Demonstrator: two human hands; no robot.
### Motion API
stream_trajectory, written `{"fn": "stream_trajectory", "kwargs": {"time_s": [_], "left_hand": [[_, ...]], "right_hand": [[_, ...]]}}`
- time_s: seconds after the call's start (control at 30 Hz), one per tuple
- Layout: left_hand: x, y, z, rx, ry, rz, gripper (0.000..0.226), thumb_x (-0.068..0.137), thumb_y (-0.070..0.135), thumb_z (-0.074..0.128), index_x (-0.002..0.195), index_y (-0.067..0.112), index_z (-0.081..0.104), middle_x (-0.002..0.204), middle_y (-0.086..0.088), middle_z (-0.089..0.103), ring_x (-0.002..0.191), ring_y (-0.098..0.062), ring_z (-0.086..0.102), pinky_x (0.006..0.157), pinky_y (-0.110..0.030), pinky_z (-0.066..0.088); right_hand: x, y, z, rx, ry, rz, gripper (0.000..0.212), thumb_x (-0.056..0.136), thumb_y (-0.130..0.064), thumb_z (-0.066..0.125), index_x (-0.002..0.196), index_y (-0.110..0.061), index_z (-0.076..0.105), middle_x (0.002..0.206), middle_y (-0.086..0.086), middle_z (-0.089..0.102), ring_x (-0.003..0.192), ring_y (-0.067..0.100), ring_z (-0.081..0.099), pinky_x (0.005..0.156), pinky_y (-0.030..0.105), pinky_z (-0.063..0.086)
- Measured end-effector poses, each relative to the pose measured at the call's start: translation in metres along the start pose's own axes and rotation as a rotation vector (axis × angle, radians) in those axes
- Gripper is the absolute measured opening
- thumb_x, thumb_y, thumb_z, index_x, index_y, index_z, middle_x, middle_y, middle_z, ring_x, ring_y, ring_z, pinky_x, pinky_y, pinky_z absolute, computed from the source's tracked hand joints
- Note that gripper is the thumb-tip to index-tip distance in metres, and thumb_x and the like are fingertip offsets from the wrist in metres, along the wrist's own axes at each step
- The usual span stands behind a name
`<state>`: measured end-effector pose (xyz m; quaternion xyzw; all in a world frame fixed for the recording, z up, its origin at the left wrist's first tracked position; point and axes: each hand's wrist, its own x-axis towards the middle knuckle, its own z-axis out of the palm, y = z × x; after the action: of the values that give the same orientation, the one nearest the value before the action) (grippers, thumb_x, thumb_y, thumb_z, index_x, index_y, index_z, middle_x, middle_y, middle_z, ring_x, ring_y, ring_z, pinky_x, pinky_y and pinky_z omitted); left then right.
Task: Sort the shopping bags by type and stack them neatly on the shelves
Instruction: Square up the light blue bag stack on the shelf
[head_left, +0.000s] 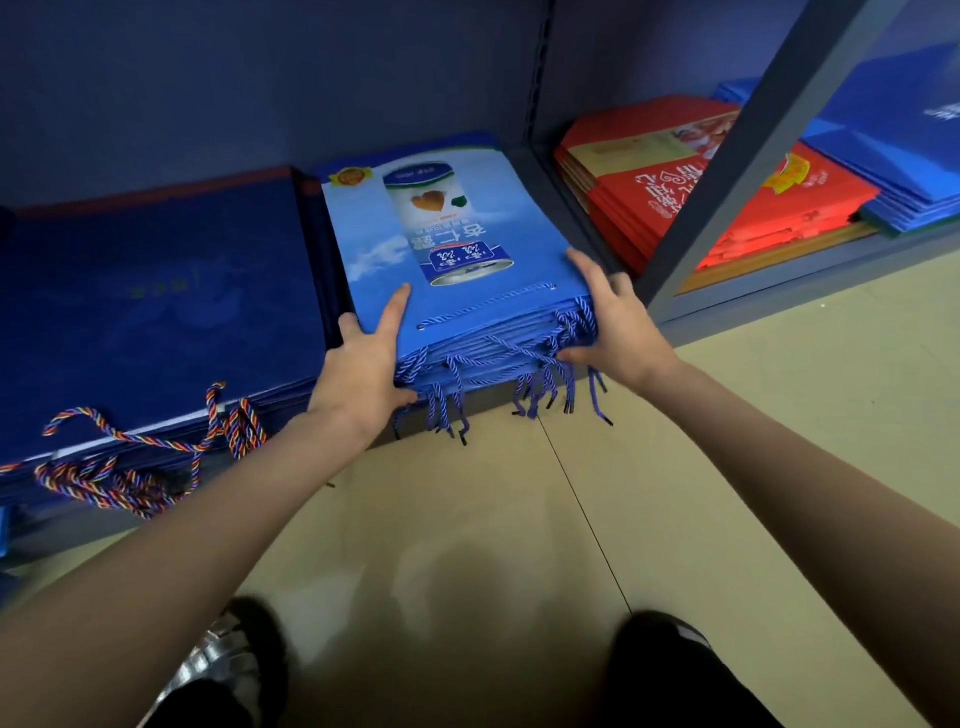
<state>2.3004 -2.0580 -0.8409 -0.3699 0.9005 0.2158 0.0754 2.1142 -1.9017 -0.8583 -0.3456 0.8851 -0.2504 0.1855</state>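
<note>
A stack of light blue shopping bags (457, 234), printed with a drink can, lies flat on the bottom shelf with blue cord handles hanging over its front edge. My left hand (363, 364) holds the stack's front left corner, forefinger flat on the top bag and thumb under the front edge. My right hand (618, 322) holds the front right corner, fingers along the right side and thumb at the front among the cords. A stack of dark blue bags (156, 312) with multicoloured rope handles (130, 467) lies just left of it.
A grey shelf upright (737, 171) stands right of my right hand. Beyond it lie stacks of red bags (753, 208) and blue bags (914, 176). Tiled floor (519, 519) stretches below the shelf, with my shoes at the bottom edge.
</note>
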Motion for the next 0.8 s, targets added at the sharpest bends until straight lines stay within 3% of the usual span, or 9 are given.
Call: {"fn": "stream_trajectory", "kwargs": {"time_s": [0.1,0.23,0.3,0.37,0.47,0.53,0.6,0.67,0.8], "left_hand": [[0.004,0.002,0.002,0.0,-0.035,-0.023,0.105,0.081,0.013,0.072,0.146,0.043,-0.004,0.129,-0.021,0.034,0.081,-0.031,0.05,0.072,-0.038,0.043],[0.005,-0.001,-0.003,-0.068,-0.081,-0.049,0.109,0.079,0.01,0.073,0.146,0.042,-0.006,0.077,-0.006,0.048,0.062,-0.017,0.046,0.064,-0.032,0.039],[0.005,-0.004,-0.005,-0.104,-0.061,-0.061,0.109,0.078,0.011,0.075,0.147,0.04,-0.005,0.068,-0.003,0.045,0.058,-0.013,0.043,0.064,-0.031,0.039],[0.004,-0.004,-0.005,-0.114,-0.053,-0.053,0.11,0.078,0.013,0.075,0.148,0.039,-0.005,0.075,-0.005,0.049,0.06,-0.014,0.046,0.065,-0.032,0.039],[0.003,0.001,-0.007,-0.036,-0.086,-0.035,0.112,0.078,0.016,0.075,0.147,0.039,-0.01,0.133,-0.021,0.036,0.099,-0.032,0.053,0.081,-0.038,0.044],[0.002,0.006,-0.011,0.141,-0.127,-0.016,0.114,0.076,0.026,0.077,0.147,0.036,-0.013,0.151,-0.023,-0.004,0.134,-0.042,0.025,0.102,-0.043,0.036],[0.0,0.009,-0.021,0.34,-0.12,0.055,0.114,0.073,0.045,0.074,0.148,0.032,-0.011,0.15,-0.022,-0.025,0.14,-0.043,-0.014,0.114,-0.049,0.012],[0.006,0.01,-0.03,0.349,-0.052,0.204,0.103,0.075,0.056,0.067,0.149,0.029,0.0,0.154,-0.018,-0.018,0.141,-0.035,-0.021,0.115,-0.05,-0.001],[0.027,0.014,-0.037,0.145,-0.104,0.33,0.081,0.079,0.056,0.061,0.146,0.027,0.026,0.152,-0.009,0.025,0.142,-0.031,0.012,0.115,-0.046,0.02]], "right_hand": [[-0.003,0.001,0.008,-0.017,-0.035,0.034,0.104,0.075,-0.004,0.075,0.145,-0.04,0.008,0.131,0.011,0.029,0.106,0.037,0.051,0.096,0.05,0.043],[-0.004,0.006,0.0,0.011,-0.07,-0.023,0.106,0.074,-0.007,0.076,0.145,-0.042,0.005,0.13,0.009,0.028,0.102,0.031,0.05,0.094,0.041,0.045],[-0.008,0.007,-0.004,0.04,-0.069,-0.043,0.106,0.074,-0.008,0.076,0.146,-0.041,0.005,0.127,0.007,0.028,0.1,0.026,0.049,0.094,0.037,0.045],[-0.012,0.007,-0.001,0.073,-0.062,-0.054,0.106,0.074,-0.01,0.077,0.147,-0.039,0.005,0.127,0.006,0.027,0.1,0.022,0.046,0.095,0.034,0.042],[-0.015,0.005,0.007,0.122,-0.065,-0.032,0.104,0.076,-0.011,0.075,0.147,-0.036,0.004,0.134,0.007,0.023,0.11,0.021,0.042,0.101,0.035,0.037],[-0.015,0.005,0.008,0.157,-0.064,-0.012,0.104,0.075,-0.014,0.076,0.147,-0.035,0.005,0.138,0.007,0.021,0.118,0.024,0.04,0.105,0.037,0.037],[-0.016,0.006,0.004,0.214,-0.069,-0.004,0.104,0.072,-0.023,0.079,0.147,-0.035,0.009,0.14,0.007,0.021,0.125,0.023,0.036,0.108,0.04,0.035],[-0.018,0.006,-0.004,0.223,-0.028,-0.012,0.097,0.071,-0.03,0.079,0.147,-0.033,0.018,0.142,0.008,0.023,0.13,0.022,0.034,0.111,0.032,0.029],[-0.017,-0.002,-0.011,0.167,0.102,-0.043,0.064,0.08,-0.027,0.072,0.137,-0.027,0.043,0.14,0.009,0.032,0.13,0.023,0.037,0.106,0.025,0.03]]}}
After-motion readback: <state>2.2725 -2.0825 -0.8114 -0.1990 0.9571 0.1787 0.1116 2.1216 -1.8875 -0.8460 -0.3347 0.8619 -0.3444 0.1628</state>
